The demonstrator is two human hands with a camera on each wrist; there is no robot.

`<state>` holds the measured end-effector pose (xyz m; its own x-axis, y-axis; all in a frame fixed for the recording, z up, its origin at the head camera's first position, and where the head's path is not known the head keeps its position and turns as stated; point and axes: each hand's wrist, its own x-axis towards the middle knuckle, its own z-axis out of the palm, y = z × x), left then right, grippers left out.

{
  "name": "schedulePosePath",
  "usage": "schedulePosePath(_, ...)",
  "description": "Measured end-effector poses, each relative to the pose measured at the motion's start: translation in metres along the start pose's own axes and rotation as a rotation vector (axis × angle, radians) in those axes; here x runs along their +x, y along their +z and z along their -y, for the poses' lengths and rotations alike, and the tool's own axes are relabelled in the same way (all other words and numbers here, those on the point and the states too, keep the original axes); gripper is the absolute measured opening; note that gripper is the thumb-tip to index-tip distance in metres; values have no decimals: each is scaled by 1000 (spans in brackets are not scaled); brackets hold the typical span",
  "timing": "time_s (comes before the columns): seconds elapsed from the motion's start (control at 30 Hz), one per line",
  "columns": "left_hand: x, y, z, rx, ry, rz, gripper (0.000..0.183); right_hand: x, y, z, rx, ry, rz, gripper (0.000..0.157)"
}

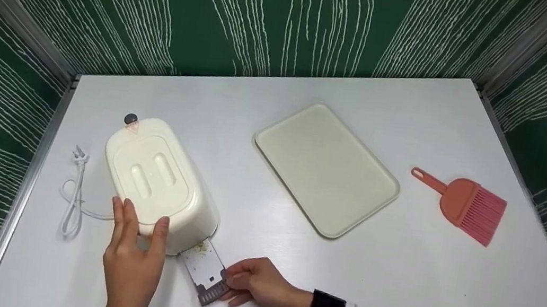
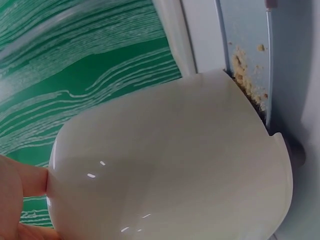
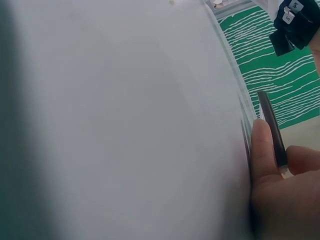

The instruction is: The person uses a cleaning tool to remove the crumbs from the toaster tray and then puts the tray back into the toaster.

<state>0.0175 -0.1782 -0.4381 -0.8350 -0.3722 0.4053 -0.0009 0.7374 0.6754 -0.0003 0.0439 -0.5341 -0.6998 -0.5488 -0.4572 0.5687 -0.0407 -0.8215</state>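
Note:
A cream toaster (image 1: 201, 213) with a lid (image 1: 158, 196) over its top stands at the left of the table. My left hand (image 1: 133, 257) rests on its near end, the fingers mostly straight and the fingertips on the top edge. A crumb tray (image 1: 199, 266) sticks partly out from the base of that end. My right hand (image 1: 260, 285) pinches the tray's grey front edge between thumb and fingers. Yellowish crumbs (image 2: 245, 75) lie on the tray close to the toaster, clearest in the left wrist view. The tray's inner part is hidden inside the toaster.
A pale flat serving tray (image 1: 325, 169) lies mid-table. To its right is a coral dustpan and brush set (image 1: 459, 201). The toaster's white cord and plug (image 1: 80, 169) lie bundled on the left. Green walls with white streaks stand around the table.

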Motion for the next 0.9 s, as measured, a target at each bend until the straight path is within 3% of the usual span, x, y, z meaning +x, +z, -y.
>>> schedulePosePath(0.9,0,-2,-3,-7,-86,79,78,-19,-24,3,2,37,78,27)
